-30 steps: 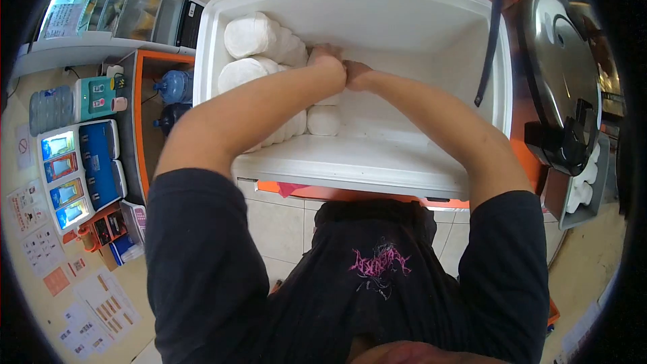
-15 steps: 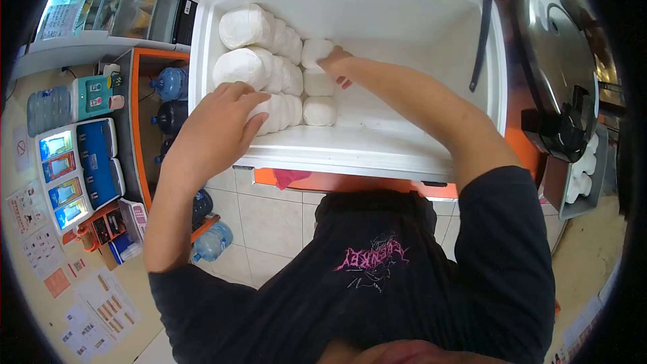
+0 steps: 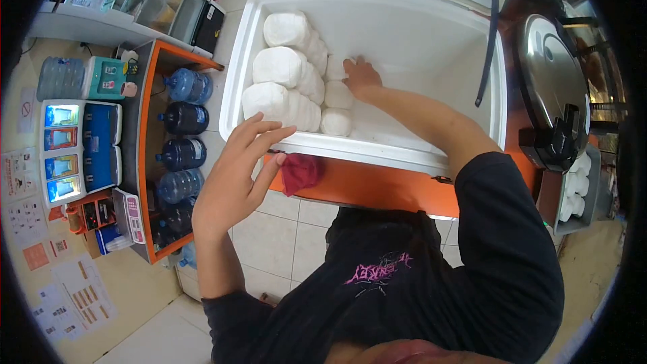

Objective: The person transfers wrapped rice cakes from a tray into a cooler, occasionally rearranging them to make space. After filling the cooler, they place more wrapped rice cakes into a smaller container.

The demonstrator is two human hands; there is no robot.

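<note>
White, rounded, lumpy bundles are sitting stacked inside an open, white-walled box. The bare right hand is resting by smaller white bundles, fingers parting; whether they're pinching one, I can't tell. A sideways push could be toppling the column. The left hand is hovering empty, fingers spreading

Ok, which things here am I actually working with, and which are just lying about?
Working with:
- White bundles, right hand at the shorter row
- White box, left hand by its near rim

Lying about:
- Red cloth
- Water jugs
- Metal-lidded appliance
</note>
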